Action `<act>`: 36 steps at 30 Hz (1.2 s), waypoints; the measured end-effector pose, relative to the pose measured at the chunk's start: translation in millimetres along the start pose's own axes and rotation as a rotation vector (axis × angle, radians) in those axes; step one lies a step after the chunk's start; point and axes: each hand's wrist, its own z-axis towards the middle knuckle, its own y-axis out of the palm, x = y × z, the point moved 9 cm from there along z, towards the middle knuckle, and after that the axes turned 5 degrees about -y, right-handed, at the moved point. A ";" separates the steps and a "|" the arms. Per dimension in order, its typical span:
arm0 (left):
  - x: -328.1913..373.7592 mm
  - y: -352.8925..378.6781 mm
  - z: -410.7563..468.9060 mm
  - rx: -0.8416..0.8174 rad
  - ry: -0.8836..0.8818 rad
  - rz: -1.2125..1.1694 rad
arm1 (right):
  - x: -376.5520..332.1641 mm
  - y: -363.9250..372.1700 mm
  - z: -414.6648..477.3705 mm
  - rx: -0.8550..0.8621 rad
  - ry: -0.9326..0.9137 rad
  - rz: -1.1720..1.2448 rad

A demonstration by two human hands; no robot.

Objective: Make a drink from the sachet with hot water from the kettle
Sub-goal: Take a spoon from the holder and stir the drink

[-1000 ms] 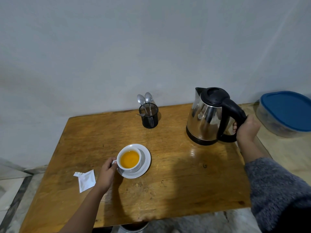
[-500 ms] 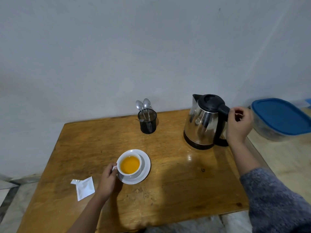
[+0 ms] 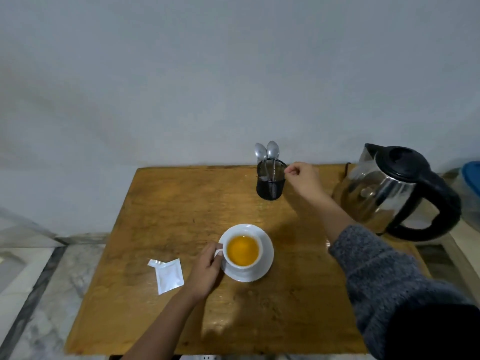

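Observation:
A white cup full of orange drink stands on a white saucer in the middle of the wooden table. My left hand grips the cup's handle. The torn white sachet lies flat to the left of that hand. A steel kettle with black lid and handle stands at the right, untouched. My right hand hovers just right of a black mesh holder with two spoons, fingers curled and pinched with nothing seen in them.
A blue-lidded plastic container sits past the kettle at the far right edge. A grey wall rises directly behind the table. Marble floor shows to the left below the table edge.
My right hand let go of the kettle handle and moved left to the spoon holder. The view shifted, so the table sits further right. My left hand stayed on the cup.

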 end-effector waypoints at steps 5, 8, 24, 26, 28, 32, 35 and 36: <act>3.6 0.9 2.4 -0.065 0.040 0.055 | 9.4 29.1 32.4 -0.025 0.125 -0.371; 4.8 0.5 4.8 -0.103 0.078 0.056 | 1.4 37.6 43.8 -0.046 0.096 -0.751; 4.3 1.5 11.4 -0.196 0.113 0.017 | 21.9 66.4 58.8 -0.176 0.258 -0.529; 3.2 1.6 11.1 -0.200 0.106 0.012 | 15.6 59.1 56.7 -0.140 0.230 -0.542; 2.2 1.3 10.7 -0.201 0.093 0.007 | 5.4 49.5 55.1 -0.076 0.192 -0.556; 4.9 1.3 9.4 -0.202 0.086 0.015 | -27.5 23.6 54.7 0.050 0.070 -0.482; 4.6 1.2 10.2 -0.191 0.073 0.040 | -53.3 0.9 56.0 0.094 -0.009 -0.416; 4.0 1.2 10.5 -0.187 0.065 0.048 | -60.0 -6.1 56.9 0.102 -0.034 -0.362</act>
